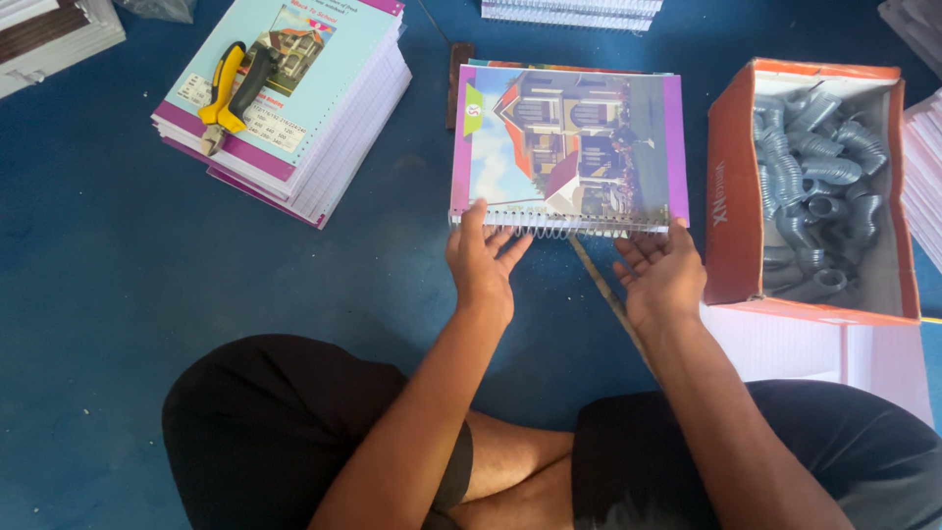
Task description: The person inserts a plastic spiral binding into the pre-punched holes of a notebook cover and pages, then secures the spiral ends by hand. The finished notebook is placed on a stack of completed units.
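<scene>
The blue floor (118, 294) carries a stack of notebooks (294, 108) at upper left, a picture-covered notebook (569, 142) at centre, an orange cardboard box (731, 196) at right beside white sheets (785, 344), a thin stick (603, 290), and further stacks along the edges.

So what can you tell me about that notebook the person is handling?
The notebook lies flat on the blue floor, glossy cover up: a picture of a house with purple bands down both sides. A wire spiral runs along its near edge, seemingly partly threaded. The left hand rests its thumb on the cover's near left corner, fingers at the spiral; the right hand touches the near right corner. It looks like paper.
</scene>
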